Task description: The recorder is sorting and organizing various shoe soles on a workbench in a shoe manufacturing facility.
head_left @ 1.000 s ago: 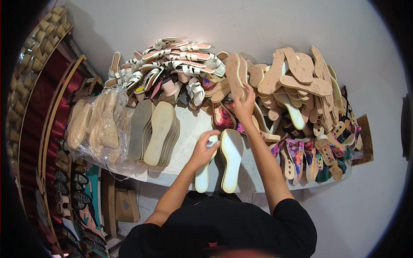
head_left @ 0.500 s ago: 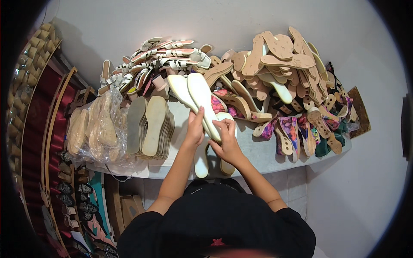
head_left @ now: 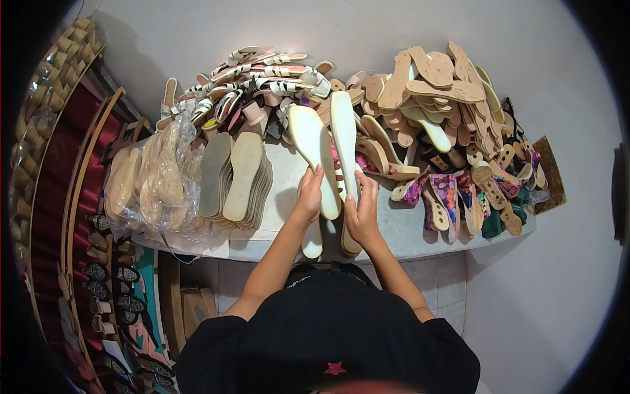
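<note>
My left hand (head_left: 310,195) is closed on a cream insole (head_left: 311,139), its broad end pointing away from me. In my right hand (head_left: 363,211) is a second cream insole (head_left: 344,121), turned so that it looks narrower. The two insoles stand side by side, with a gap between them. Below them, near the table's front edge, lie another pale insole (head_left: 312,244) and a further one (head_left: 350,245), both partly covered by my hands and the held pair. To the left are a stack of beige insoles (head_left: 243,176) and a stack of grey insoles (head_left: 215,172).
A clear plastic bag of wooden-looking soles (head_left: 156,178) lies at the table's left. White strappy sandals (head_left: 262,75) are heaped at the back. Tan insoles (head_left: 433,92) pile up at the back right, above floral wedge sandals (head_left: 445,194). A shoe rack (head_left: 98,171) stands far left.
The two insoles, overlapping half a second ago, are now apart, one in each hand. My right hand has moved slightly right, and its insole has turned. The view has shifted slightly.
</note>
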Available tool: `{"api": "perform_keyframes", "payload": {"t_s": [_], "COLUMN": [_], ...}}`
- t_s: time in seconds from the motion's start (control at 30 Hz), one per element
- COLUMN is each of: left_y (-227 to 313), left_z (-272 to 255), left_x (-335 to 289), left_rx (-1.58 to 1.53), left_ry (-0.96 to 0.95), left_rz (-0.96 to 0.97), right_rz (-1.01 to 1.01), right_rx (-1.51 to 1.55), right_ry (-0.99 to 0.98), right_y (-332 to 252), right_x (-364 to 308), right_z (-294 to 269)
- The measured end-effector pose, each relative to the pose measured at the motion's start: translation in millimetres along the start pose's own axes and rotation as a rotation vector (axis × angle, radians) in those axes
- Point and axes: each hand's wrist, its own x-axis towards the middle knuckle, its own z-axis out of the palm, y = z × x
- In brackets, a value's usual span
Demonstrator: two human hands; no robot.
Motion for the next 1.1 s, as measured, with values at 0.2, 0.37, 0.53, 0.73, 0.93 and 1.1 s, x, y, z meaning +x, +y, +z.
{"api": "perform_keyframes", "payload": {"t_s": [0.2,0.37,0.53,0.73,0.93,1.1], "left_y": [-19,-13,-9,-17,-21,-32], "left_z": [-15,-12,-15,-37,-68,-42], "left_x": [1,-6,-6,-1,-4,-10], "left_rx": [-0.076,-0.086,-0.096,0.006,0.108,0.343], "left_ry": [-0.011,-0.010,-0.049,-0.002,0.099,-0.033], "left_rz": [-0.074,-0.111,-0.082,-0.029,-0.146,-0.190], "right_rz": [0.003,0.093,0.106,0.311,0.475,0.529], "right_rx": [-0.036,-0.016,0.000,0.437,0.459,0.465], "right_ry": [-0.086,-0.055,0.002,0.066,0.169,0.204], "right_y": [-6,-1,9,21,44,46], "right_x": [-6,-14,-14,-14,-22,-22], "right_z": [6,13,7,-6,-22,-34]}}
